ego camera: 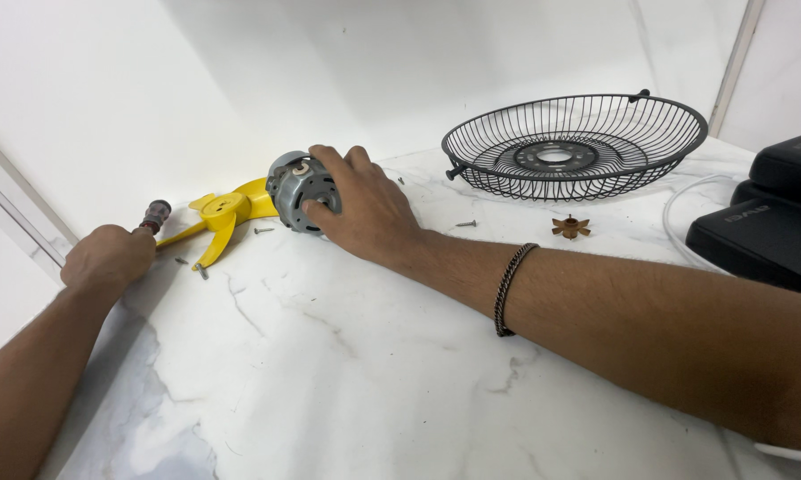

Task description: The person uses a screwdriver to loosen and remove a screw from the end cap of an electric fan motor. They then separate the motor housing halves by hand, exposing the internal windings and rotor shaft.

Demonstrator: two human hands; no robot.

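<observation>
My right hand (365, 212) grips a round grey fan motor (296, 188) lying on its side on the white marble table (347, 356). A yellow fan blade piece (225, 213) lies just left of the motor, touching it. My left hand (107, 258) is closed around a screwdriver whose dark handle end (156, 215) sticks out near the wall, beside the yellow blade. Loose screws (264, 230) lie on the table around the blade.
A black wire fan guard (578, 147) rests at the back right. A small brown star-shaped part (570, 227) and a screw (465, 223) lie in front of it. Black fan housing parts (765, 222) and a white cable (676, 209) sit at the right edge.
</observation>
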